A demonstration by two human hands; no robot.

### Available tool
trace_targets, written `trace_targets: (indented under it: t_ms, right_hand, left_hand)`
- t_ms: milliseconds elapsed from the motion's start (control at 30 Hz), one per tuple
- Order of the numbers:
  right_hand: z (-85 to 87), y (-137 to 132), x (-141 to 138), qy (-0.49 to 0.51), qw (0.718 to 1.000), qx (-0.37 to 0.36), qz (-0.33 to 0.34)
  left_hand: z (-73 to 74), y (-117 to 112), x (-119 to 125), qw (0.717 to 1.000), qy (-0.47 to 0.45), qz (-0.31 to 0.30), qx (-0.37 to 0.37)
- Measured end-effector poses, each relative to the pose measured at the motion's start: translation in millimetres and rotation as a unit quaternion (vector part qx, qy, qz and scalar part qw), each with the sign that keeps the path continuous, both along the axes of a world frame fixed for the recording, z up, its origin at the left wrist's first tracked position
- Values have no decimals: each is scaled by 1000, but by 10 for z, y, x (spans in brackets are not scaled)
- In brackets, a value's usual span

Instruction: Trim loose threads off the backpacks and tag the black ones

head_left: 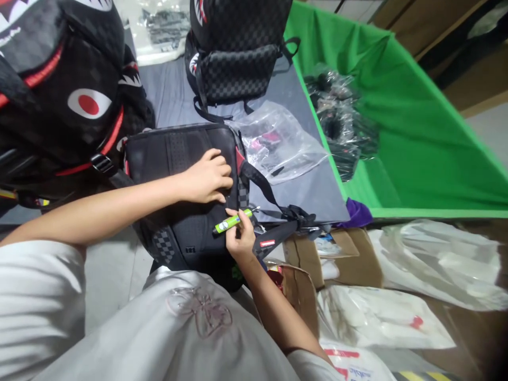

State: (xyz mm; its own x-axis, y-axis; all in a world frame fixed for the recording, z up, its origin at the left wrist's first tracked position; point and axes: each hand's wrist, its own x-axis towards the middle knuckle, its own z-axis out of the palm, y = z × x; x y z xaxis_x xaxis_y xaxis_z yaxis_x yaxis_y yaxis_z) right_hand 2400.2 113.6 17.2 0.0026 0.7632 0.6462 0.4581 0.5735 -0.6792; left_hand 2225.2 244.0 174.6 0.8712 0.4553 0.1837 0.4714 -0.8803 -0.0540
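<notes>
A black backpack [194, 174] with grey checkered sides lies across the table edge in front of me, its padded back panel up. My left hand [208, 177] rests on that panel, fingers slightly bent and apart, with nothing in them. Close by, at the bag's right edge, my right hand [242, 235] is closed around a bright green pen-shaped tool [233, 222]. The tool has a black end and a thin metal tip pointing up and right. A black shoulder strap [260, 182] runs from the bag's upper right to bunched straps [297, 217] beside my right hand.
Black bags with shark-mouth prints [79, 69] are piled at the left. Another checkered backpack [238, 69] stands behind, near a clear plastic bag [281, 140]. To the right, a green-walled bin [416, 137] holds plastic-wrapped black items [337, 116]. Cardboard [353, 254] and white bags [384, 317] lie below.
</notes>
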Motion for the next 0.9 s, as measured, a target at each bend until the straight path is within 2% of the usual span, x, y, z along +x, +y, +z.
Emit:
trace_targets:
  t_ms: [100,200,333,433,533,667,767,833,900]
  right_hand:
    - [-84,30,-41,26,1000,0,-17]
    - [-115,51,-54,38,999,-26,-14]
    - [-97,73,-60,50,996,-71,-15]
    - [-87,85,-59,67,995,-67,-10]
    - [-90,91,-40,68,997,-28,8]
    - [-102,103,-5,45,998,24,27]
    - [-84,107,8,43,998,37,31]
    - [-35,94,10,54,997,34,38]
    - [51,63,9,82,995,20,47]
  left_hand:
    - [-111,-58,71,1000,-10,-24,-17]
    - [-156,21,112,999,-8,-31,-18]
    - [-188,97,132,999,9,-52,7]
    - [-198,76,125,997,27,-60,39]
    - [-106,119,69,994,52,-70,67]
    - [227,418,-132,990,79,-69,97]
    - [416,585,-259,987,66,-27,142]
    - [390,534,-253,985,46,-8,168]
    - [247,377,-174,986,54,-32,153]
